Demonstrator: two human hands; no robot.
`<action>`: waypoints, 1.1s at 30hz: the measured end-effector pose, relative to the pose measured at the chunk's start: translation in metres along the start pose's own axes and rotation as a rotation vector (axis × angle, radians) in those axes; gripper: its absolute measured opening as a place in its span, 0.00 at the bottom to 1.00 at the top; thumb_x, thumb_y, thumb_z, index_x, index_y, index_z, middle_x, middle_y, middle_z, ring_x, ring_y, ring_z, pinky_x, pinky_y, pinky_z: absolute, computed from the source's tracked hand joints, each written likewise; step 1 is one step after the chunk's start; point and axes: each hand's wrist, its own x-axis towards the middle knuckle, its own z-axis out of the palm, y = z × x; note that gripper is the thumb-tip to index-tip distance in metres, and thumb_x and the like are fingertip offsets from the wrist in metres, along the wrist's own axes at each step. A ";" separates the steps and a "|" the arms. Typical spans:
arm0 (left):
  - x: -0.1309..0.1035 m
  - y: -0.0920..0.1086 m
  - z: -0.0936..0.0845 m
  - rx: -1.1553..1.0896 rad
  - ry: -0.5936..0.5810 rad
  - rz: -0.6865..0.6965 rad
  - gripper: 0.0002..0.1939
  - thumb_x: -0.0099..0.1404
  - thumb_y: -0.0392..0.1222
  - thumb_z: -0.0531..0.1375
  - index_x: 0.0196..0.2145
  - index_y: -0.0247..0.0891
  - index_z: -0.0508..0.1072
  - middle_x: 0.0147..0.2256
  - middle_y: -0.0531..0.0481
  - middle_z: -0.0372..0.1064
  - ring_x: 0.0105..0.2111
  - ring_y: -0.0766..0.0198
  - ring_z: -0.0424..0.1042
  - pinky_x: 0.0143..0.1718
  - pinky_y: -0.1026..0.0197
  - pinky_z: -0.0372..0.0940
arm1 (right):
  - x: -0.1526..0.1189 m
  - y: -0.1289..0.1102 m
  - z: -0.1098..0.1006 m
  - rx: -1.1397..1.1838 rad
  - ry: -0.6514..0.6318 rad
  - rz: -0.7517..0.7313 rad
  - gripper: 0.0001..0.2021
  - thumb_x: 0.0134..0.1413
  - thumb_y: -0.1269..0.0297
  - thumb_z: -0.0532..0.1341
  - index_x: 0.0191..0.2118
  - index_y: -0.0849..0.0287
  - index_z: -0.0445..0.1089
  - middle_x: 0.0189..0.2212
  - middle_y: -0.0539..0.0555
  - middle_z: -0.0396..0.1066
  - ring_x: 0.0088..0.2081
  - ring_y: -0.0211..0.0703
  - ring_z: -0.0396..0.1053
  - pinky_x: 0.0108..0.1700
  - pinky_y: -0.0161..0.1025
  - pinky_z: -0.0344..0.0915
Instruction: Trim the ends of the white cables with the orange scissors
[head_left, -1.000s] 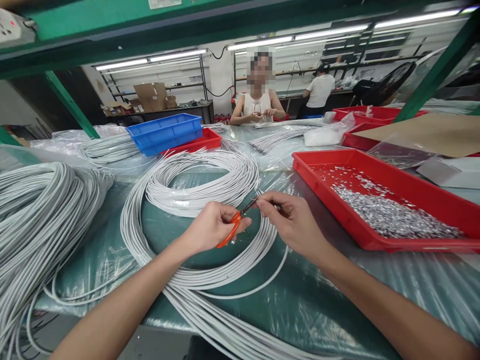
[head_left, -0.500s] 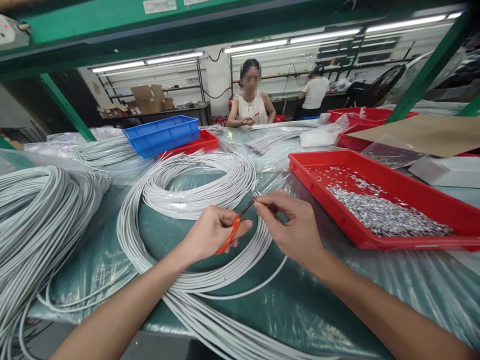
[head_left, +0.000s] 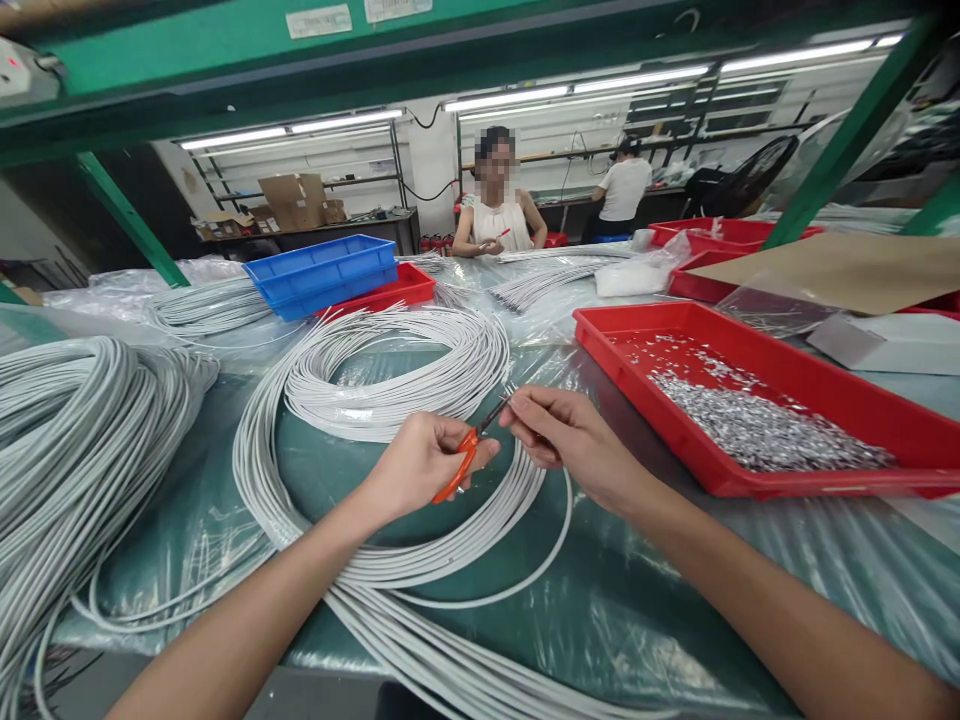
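My left hand (head_left: 427,465) is wrapped round orange-handled scissors (head_left: 466,455), whose dark blades point up and right to the fingertips of the other hand. My right hand (head_left: 559,430) is closed in a pinch at the cable ends beside the blade tips; what exactly lies between its fingers is too small to tell. Beneath both hands, a coil of white cable (head_left: 259,450) rests on the plastic-covered table (head_left: 600,590). One loose cable (head_left: 566,520) curves below my right hand. Behind the hands sits another white coil (head_left: 390,410).
A red tray (head_left: 705,480) of small silvery pieces stands at right. Thick cable bundles (head_left: 97,430) lie at left. Farther back are a blue bin (head_left: 322,275), red trays and a seated person (head_left: 501,225). A green beam (head_left: 225,75) crosses above.
My right hand has turned, its fingers now curled closer together near the scissor tips. The loose cable beneath it bends upward more. The camera view has shifted slightly.
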 end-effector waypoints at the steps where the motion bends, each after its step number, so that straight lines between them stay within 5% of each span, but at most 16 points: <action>1: 0.000 0.000 0.000 0.000 -0.004 -0.002 0.22 0.59 0.53 0.63 0.19 0.35 0.63 0.17 0.55 0.64 0.14 0.73 0.61 0.16 0.70 0.55 | 0.000 -0.001 -0.001 0.004 -0.005 0.007 0.17 0.58 0.51 0.61 0.30 0.61 0.69 0.18 0.43 0.54 0.17 0.28 0.48 0.18 0.31 0.44; 12: 0.000 0.000 0.000 -0.029 -0.063 0.017 0.22 0.60 0.52 0.63 0.17 0.35 0.63 0.17 0.54 0.64 0.14 0.73 0.61 0.16 0.69 0.53 | -0.007 -0.002 0.001 -0.518 0.189 -0.328 0.10 0.61 0.63 0.59 0.29 0.59 0.70 0.22 0.50 0.67 0.26 0.38 0.64 0.28 0.36 0.59; 18: 0.000 -0.001 0.001 -0.090 -0.086 -0.021 0.19 0.60 0.50 0.63 0.21 0.33 0.68 0.17 0.54 0.66 0.13 0.73 0.61 0.15 0.70 0.53 | -0.006 0.002 0.000 -0.886 0.286 -0.663 0.08 0.62 0.69 0.56 0.34 0.57 0.73 0.28 0.55 0.74 0.31 0.43 0.68 0.38 0.41 0.64; 26: 0.003 -0.004 0.000 -0.043 -0.036 0.023 0.21 0.61 0.49 0.63 0.18 0.34 0.65 0.16 0.54 0.65 0.13 0.74 0.61 0.16 0.71 0.53 | -0.001 -0.002 -0.003 -0.319 0.119 -0.204 0.18 0.64 0.53 0.54 0.30 0.60 0.68 0.19 0.45 0.56 0.19 0.32 0.52 0.22 0.33 0.51; 33: 0.004 -0.004 0.002 -0.013 -0.003 -0.005 0.20 0.60 0.49 0.63 0.18 0.35 0.63 0.16 0.54 0.65 0.14 0.73 0.61 0.16 0.70 0.55 | 0.002 -0.006 -0.006 -0.088 0.044 -0.030 0.18 0.59 0.50 0.59 0.31 0.63 0.70 0.18 0.42 0.49 0.18 0.29 0.44 0.19 0.32 0.42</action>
